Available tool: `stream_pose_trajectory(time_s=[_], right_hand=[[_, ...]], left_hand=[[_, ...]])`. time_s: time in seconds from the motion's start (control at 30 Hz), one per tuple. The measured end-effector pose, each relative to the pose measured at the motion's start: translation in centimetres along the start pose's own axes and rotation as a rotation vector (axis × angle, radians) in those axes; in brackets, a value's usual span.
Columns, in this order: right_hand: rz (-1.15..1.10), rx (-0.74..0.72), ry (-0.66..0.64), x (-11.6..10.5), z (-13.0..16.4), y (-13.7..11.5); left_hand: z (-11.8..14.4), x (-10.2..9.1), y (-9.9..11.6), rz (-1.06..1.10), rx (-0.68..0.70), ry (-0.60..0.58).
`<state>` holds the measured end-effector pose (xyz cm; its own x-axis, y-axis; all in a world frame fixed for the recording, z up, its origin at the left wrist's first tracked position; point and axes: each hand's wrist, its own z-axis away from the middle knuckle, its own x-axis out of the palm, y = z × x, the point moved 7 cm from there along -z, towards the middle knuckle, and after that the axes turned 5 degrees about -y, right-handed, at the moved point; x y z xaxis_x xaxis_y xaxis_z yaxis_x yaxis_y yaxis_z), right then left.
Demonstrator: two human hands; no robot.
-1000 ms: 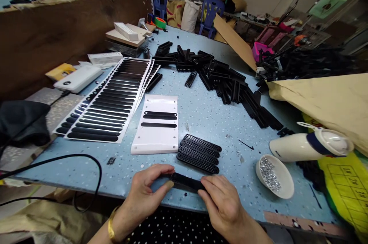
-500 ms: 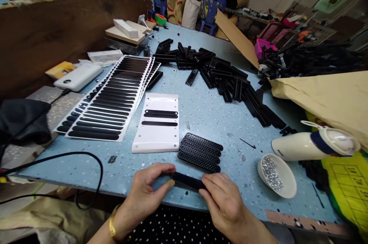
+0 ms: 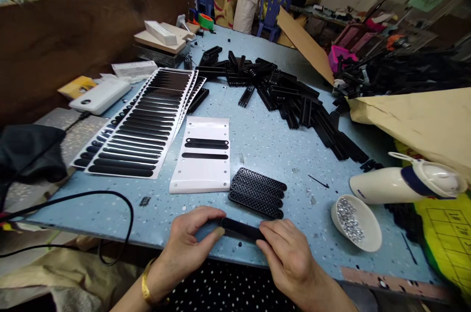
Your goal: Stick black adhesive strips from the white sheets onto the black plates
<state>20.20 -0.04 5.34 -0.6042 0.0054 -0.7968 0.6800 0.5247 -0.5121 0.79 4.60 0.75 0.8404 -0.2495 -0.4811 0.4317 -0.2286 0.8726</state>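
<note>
Speckled blue table [image 3: 265,145], cluttered workshop behind. Your left hand [image 3: 189,246] pinches the left end of a black strip [image 3: 241,229] between thumb and fingertips; your right hand [image 3: 290,258] pinches the right end the same way. Strip sits at the near table edge, just above the surface, long axis running left to right across your body, the flat face up, nearly level. Step in hand, by my reading: aligning or pressing the strip while held at both ends; a next move would call for even pressure along its length. Just beyond the hands: a stack of perforated black grilles [image 3: 257,193], parallel to the strip. Left of those, a white backing sheet [image 3: 202,174] with two black stickers. Right: a white bowl [image 3: 356,223] of small metal bits. Farther back, a pile of black parts [image 3: 287,96].
</note>
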Motion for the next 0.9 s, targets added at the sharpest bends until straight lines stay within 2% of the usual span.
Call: stream_pose_trajectory(time_s=[0.33,0.57,0.9], right_hand=[[0.002,0.026,-0.042,0.38,0.14,0.23],[-0.044,-0.010,0.035,-0.18,0.27,0.02],[-0.013,0.020,-0.026,0.06,-0.05,-0.22]], left_hand=[[0.16,-0.06,0.09,0.002,0.026,0.002],[-0.02,-0.09,0.19,0.003,0.035,0.008],[0.04,-0.02,0.17,0.005,0.025,0.008]])
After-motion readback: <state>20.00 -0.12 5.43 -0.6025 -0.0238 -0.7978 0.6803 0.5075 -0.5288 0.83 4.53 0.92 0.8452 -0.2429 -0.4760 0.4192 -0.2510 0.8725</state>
